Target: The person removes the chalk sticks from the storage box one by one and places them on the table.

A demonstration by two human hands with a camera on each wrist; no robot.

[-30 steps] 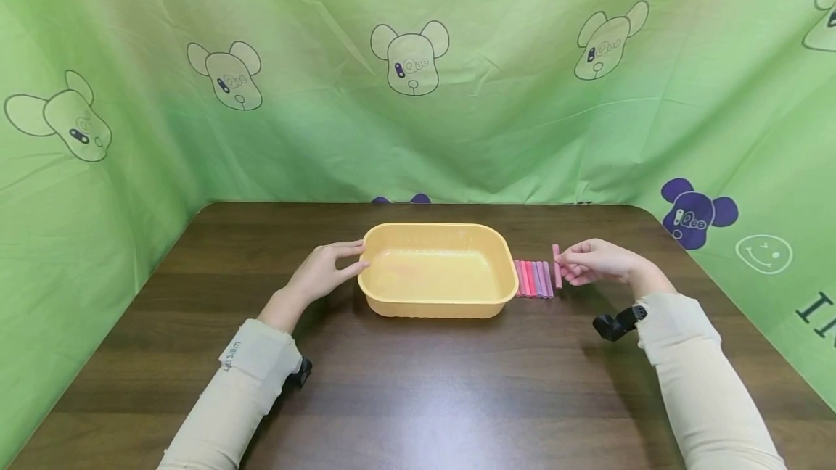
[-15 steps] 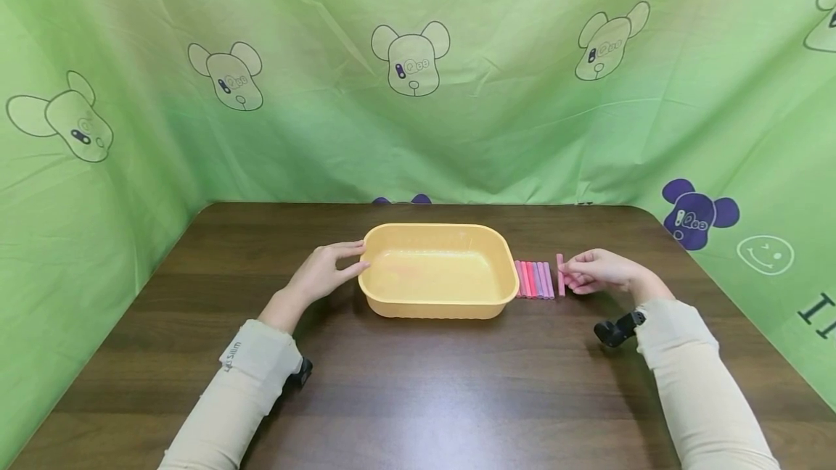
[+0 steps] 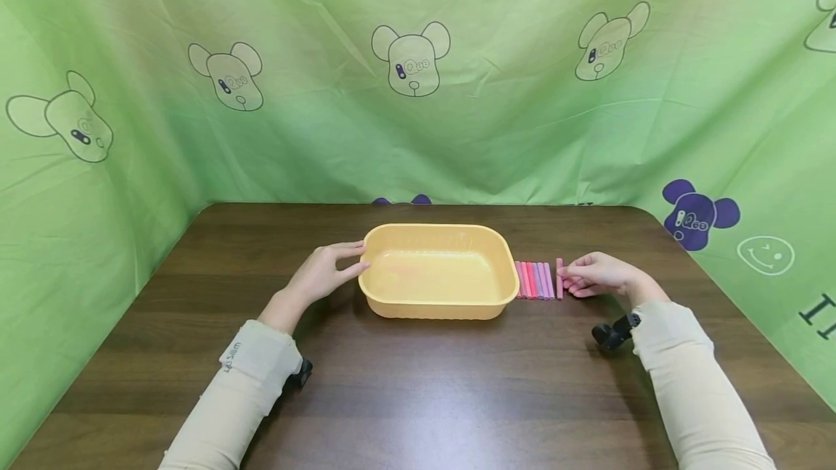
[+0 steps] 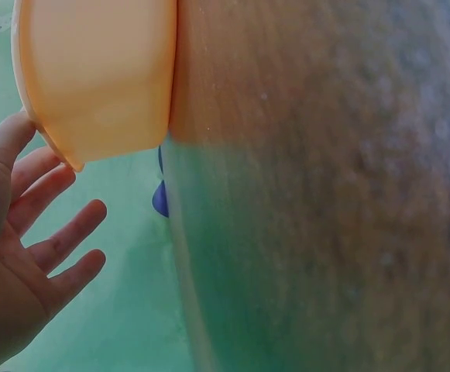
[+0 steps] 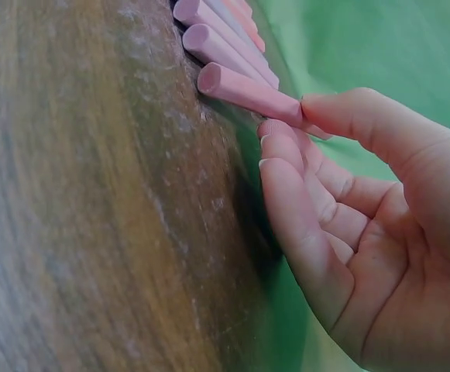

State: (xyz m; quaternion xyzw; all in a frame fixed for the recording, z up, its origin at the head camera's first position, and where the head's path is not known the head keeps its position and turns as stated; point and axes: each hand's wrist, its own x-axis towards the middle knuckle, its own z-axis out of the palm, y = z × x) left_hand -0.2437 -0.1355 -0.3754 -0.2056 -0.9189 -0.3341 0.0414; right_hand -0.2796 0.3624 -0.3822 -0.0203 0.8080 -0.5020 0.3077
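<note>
A pink chalk stick [image 3: 559,279] is pinched between the thumb and fingers of my right hand [image 3: 597,274]. In the right wrist view, that pink chalk [image 5: 252,94] lies low along the tabletop, beside a row of pink and purple chalk sticks [image 5: 217,43]. From above, a narrow gap separates it from the right end of the row [image 3: 534,280]. My left hand [image 3: 323,272] rests relaxed, mostly straight fingers and thumb against the left rim of a yellow plastic basin [image 3: 437,312]. The left wrist view has the thumb and fingertips at the basin's rim [image 4: 54,147], other fingers spread.
The basin stands mid-table, its right end close against the chalk row. A dark wooden table [image 3: 418,390] lies under everything. Green printed cloth [image 3: 418,143] hangs around its back and sides. A black wrist camera [image 3: 614,332] sits under the right cuff.
My right hand has brought the pink chalk toward me and lower, beside the right end of the row. The left hand and the basin have stayed put.
</note>
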